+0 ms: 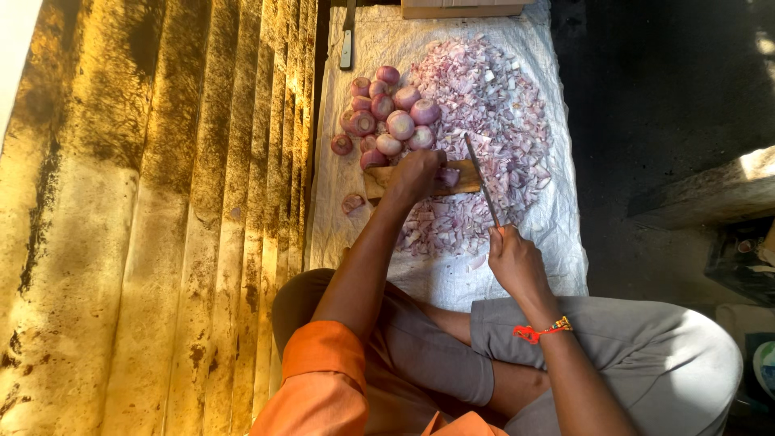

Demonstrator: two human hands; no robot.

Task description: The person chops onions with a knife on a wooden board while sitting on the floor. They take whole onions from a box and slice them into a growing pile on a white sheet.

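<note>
Left hand (pixel 416 173): fingers curled down over a piece of onion (pixel 449 175) on one small wooden cutting board (pixel 467 179), pressing it in place. Most of the piece is hidden under the fingers; only a pale purple edge shows at the right.

Right hand (pixel 517 262): closed in a fist around the handle of one knife (pixel 482 179). The handle is fully hidden in the grip. The thin blade runs away from the hand, its far part lying over the board's right end, just beside the held piece.

Peeled whole onions (pixel 391 117): about fourteen, clustered just beyond and left of the board; exact count uncertain where they overlap. One loose onion scrap (pixel 353 202) lies left of the board, nearer.

Chopped onion heap (pixel 492 105): one broad spread, far and right of the board, trailing nearer under the blade. Pieces too many to count.

All rests on one white cloth (pixel 452 278) on the floor. A second knife (pixel 347 40) lies at the cloth's far left edge, its top cut off. One cardboard box (pixel 460 8) at the far edge, mostly out of frame.

Left: a corrugated metal sheet (pixel 161 218). Right: dark ground, detail hard to make out.

Right wrist carries one orange thread band (pixel 541 330).
</note>
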